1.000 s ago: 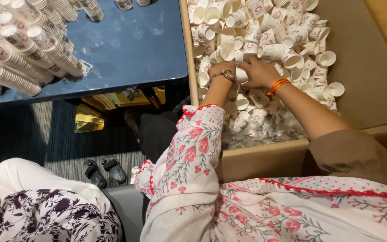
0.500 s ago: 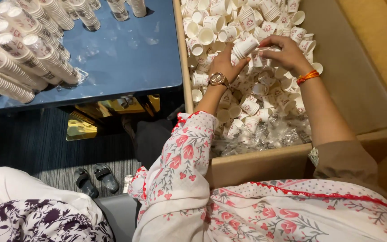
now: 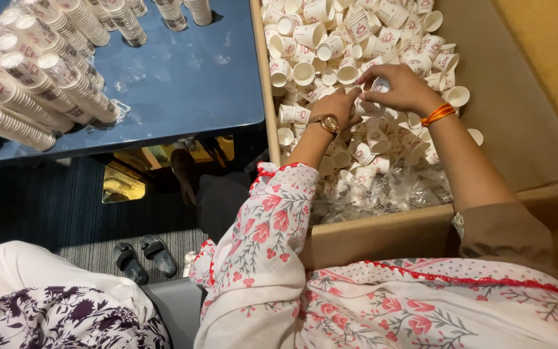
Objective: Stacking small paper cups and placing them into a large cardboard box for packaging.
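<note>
In the head view, a large cardboard box (image 3: 518, 129) is seen from above, its floor heaped with small white paper cups (image 3: 330, 45) lying loose in every direction. Both hands are brought close together over the middle of the heap. The left hand (image 3: 336, 103), with a round watch (image 3: 326, 122) worn at the wrist, is curled with its fingertips pressed against a short stack of nested cups (image 3: 371, 97). The right hand (image 3: 400, 87), marked by an orange thread band (image 3: 438, 114) at the wrist, is closed over the same stack from the other side, so the stack is gripped between the two hands just above the loose cups. How many cups are nested there cannot be told. Crumpled clear plastic wrap (image 3: 408, 190) is seen among the cups at the near end of the box.

To the left of the box, a dark blue counter (image 3: 188, 84) is shown, with long sleeves of stacked cups (image 3: 40, 90) laid on it in clear wrapping. Below the counter edge, a pair of dark sandals (image 3: 144, 258) is seen on the floor. A second person's lap in white and purple-flowered cloth (image 3: 66, 310) is visible at the lower left corner.
</note>
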